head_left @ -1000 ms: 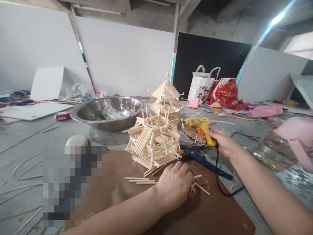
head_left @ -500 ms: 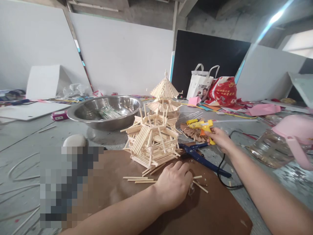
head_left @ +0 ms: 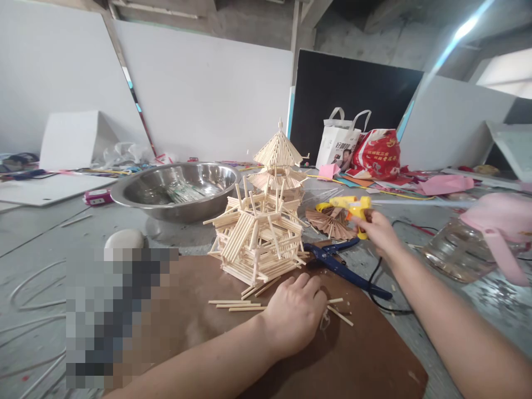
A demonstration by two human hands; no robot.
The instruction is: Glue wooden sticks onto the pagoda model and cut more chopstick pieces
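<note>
A yellow hot glue gun (head_left: 352,206) is in my right hand (head_left: 379,233), its nozzle pointing left above a folded brown paper fan (head_left: 330,223). My left hand (head_left: 296,313) rests on the brown board (head_left: 366,354) with its fingers curled in; whatever they may hold is hidden. Thin wooden sticks (head_left: 236,306) lie on both sides of that hand. Just beyond it stands a pagoda-like model (head_left: 261,233) built of wooden sticks, its lower tier in front and a pointed roof (head_left: 279,151) behind.
Blue-handled cutters (head_left: 344,271) lie right of the model. A steel basin (head_left: 174,210) holding clear plastic packets stands behind on the left. A pink-lidded clear jug (head_left: 457,255) is at right. Farther back are a white bag (head_left: 334,144) and a red bag (head_left: 378,155).
My right hand has shifted slightly right with the glue gun, and the gun is now more level. My left hand stays where it was on the board.
</note>
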